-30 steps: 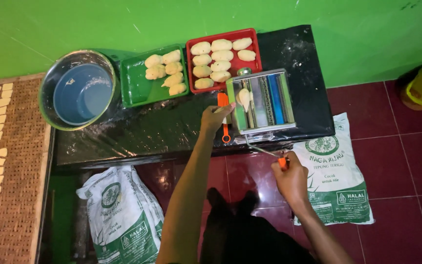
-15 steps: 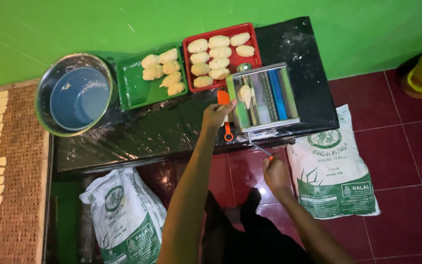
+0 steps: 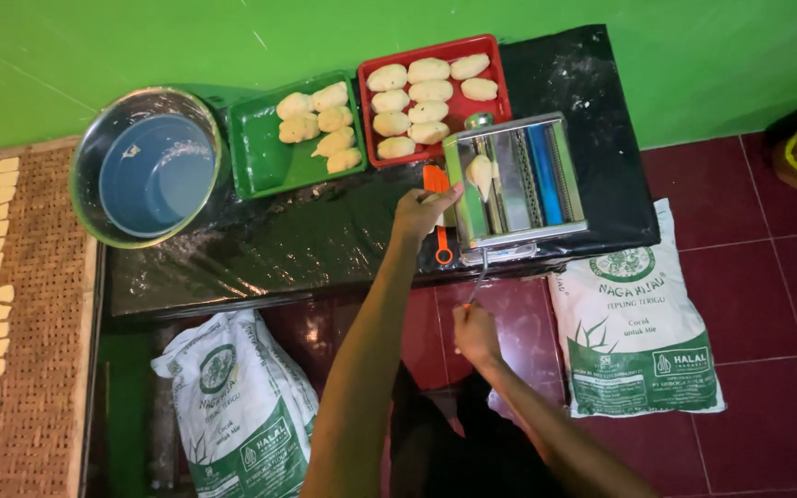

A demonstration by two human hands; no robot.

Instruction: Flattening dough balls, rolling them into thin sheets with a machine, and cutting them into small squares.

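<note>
Landmark = the shiny steel hand-cranked dough roller machine point(image 3: 517, 180), clamped at the near edge of the black plastic-covered table point(image 3: 325, 240).

What's changed: the right hand point(image 3: 474, 334) is sitting lower and closer in under the machine than 1 s ago, when it was out to the right at the end of the thin metal crank handle point(image 3: 479, 281). So the crank is swinging round thru its turn. Fingers are wrapped shut on the grip. The left hand point(image 3: 422, 212) is staying put at the machine's left side, fingertips together, pressing against the housing near the orange plastic clamp handle point(image 3: 437, 217); can't tell if it's actually gripping anything. My read: the pale flattened dough piece point(image 3: 481, 172) sitting in the rollers on top of the machine is being fed thru as the crank is going round, left hand steadying.

Containers:
- Red rectangular plastic tray point(image 3: 500, 69), just behind the machine: holding abt ten pale oval dough lumps point(image 3: 428, 92) in rows.
- Green rectangular plastic tray point(image 3: 255, 152), left of the red one: five similar lumps bunched at its right end, rest bare.
- Round steel bowl point(image 3: 94, 157), further left of the machine: a blue plastic bowl point(image 3: 154, 175) is nesting inside, nothing visible in it.

Below the machine, two white-and-green printed flour sacks point(image 3: 634, 323) are lying on the dark red tiled floor point(image 3: 767, 277).
</note>
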